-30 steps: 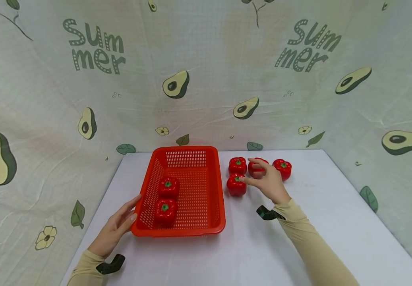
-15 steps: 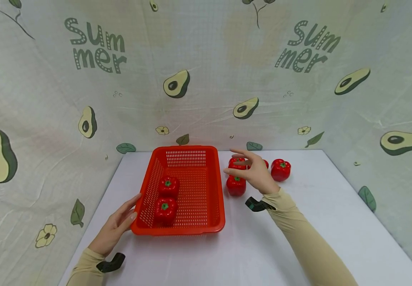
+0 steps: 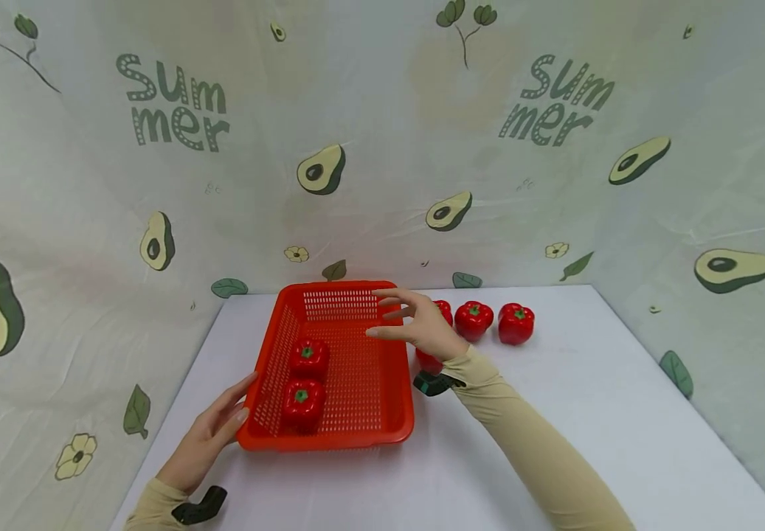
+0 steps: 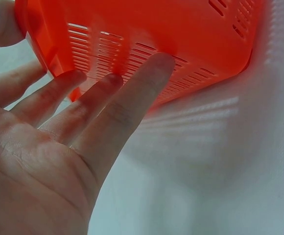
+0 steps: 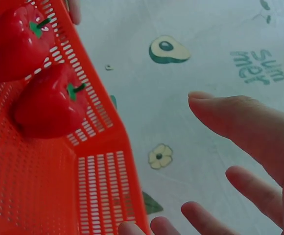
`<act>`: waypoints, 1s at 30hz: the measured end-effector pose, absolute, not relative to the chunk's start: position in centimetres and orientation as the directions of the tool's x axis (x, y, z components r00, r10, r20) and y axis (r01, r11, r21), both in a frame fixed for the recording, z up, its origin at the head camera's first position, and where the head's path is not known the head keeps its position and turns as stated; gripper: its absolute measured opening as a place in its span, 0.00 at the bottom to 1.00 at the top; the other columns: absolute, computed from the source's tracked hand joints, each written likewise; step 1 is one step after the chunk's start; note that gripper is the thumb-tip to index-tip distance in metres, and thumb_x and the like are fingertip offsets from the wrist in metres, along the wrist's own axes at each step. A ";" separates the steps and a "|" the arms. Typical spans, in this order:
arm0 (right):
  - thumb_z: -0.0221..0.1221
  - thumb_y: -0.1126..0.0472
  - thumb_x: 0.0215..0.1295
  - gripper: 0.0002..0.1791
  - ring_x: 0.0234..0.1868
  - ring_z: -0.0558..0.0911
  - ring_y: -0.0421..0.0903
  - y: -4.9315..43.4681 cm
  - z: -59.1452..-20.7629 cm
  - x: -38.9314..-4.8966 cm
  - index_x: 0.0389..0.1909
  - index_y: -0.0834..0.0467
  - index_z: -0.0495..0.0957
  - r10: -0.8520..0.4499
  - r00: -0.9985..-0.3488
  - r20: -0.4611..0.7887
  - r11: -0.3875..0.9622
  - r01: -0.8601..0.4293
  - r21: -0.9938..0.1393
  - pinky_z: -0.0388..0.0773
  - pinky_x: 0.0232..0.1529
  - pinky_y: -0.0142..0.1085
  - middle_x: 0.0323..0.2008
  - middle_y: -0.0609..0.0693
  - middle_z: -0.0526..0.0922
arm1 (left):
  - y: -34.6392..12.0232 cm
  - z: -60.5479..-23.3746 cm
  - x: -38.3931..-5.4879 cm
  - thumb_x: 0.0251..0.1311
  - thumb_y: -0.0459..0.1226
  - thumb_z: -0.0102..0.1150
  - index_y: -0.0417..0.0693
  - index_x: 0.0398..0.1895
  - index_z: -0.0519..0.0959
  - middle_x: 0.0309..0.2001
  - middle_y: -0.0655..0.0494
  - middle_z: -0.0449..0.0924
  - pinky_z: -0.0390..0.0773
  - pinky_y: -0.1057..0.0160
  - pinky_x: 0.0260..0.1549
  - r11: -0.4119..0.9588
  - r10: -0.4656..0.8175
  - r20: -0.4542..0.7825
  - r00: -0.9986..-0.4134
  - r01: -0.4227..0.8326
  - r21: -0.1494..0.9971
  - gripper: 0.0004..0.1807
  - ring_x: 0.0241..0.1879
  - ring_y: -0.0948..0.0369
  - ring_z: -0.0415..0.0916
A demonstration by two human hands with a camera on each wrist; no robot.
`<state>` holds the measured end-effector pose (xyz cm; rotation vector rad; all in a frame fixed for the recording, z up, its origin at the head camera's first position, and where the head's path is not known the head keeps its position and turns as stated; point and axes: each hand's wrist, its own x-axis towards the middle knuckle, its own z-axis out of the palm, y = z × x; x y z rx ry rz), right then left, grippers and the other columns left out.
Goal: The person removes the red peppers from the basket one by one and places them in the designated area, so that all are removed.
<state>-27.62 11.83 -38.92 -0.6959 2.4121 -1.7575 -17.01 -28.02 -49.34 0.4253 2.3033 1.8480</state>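
Note:
A red plastic basket (image 3: 355,398) stands on the white table with two glossy red bell peppers (image 3: 305,402) inside its left half. My left hand (image 3: 203,442) rests against the basket's left side; in the left wrist view its fairly straight fingers (image 4: 127,112) touch the slotted outer wall. My right hand (image 3: 425,324) hovers over the basket's right edge, fingers spread and nothing held. From the right wrist, both peppers (image 5: 49,105) show inside the basket, apart from that hand's fingers (image 5: 245,117).
Right of the basket, more red bell peppers stand on the table (image 3: 555,413): one pepper (image 3: 473,320) behind my right wrist, another pepper (image 3: 516,324) farther right, and others partly hidden by the hand. A printed cloth (image 3: 382,147) hangs behind.
My right hand has moved left, from above the loose peppers to over the basket's right edge, holding nothing. The left hand stays at the basket. The head view has tilted slightly.

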 end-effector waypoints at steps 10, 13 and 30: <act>0.72 0.57 0.58 0.35 0.57 0.77 0.57 8.4 -39.3 -28.6 0.67 0.47 0.72 -0.493 -0.851 0.180 0.177 -0.301 -0.937 0.81 0.49 0.47 0.60 0.49 0.75 | -27.9 -49.5 -16.7 0.77 0.38 0.47 0.59 0.79 0.54 0.78 0.51 0.49 0.79 0.60 0.51 0.205 0.295 0.030 -0.955 0.093 0.974 0.30 0.64 0.77 0.63; 0.71 0.59 0.59 0.35 0.56 0.78 0.56 7.7 -39.4 -29.1 0.68 0.49 0.71 -0.525 -0.833 0.174 0.153 -0.294 -0.944 0.81 0.49 0.47 0.61 0.50 0.75 | -27.8 -49.4 -16.8 0.77 0.38 0.47 0.59 0.79 0.54 0.78 0.51 0.50 0.79 0.60 0.51 0.209 0.293 0.029 -0.956 0.094 0.973 0.30 0.65 0.77 0.64; 0.72 0.60 0.59 0.30 0.56 0.79 0.52 4.2 -41.3 -31.5 0.63 0.48 0.76 -0.626 -0.779 0.012 0.072 -0.073 -0.995 0.75 0.54 0.61 0.61 0.56 0.74 | -27.8 -49.4 -17.0 0.77 0.38 0.47 0.58 0.79 0.54 0.78 0.50 0.50 0.78 0.63 0.51 0.205 0.298 0.030 -0.954 0.095 0.974 0.30 0.65 0.76 0.64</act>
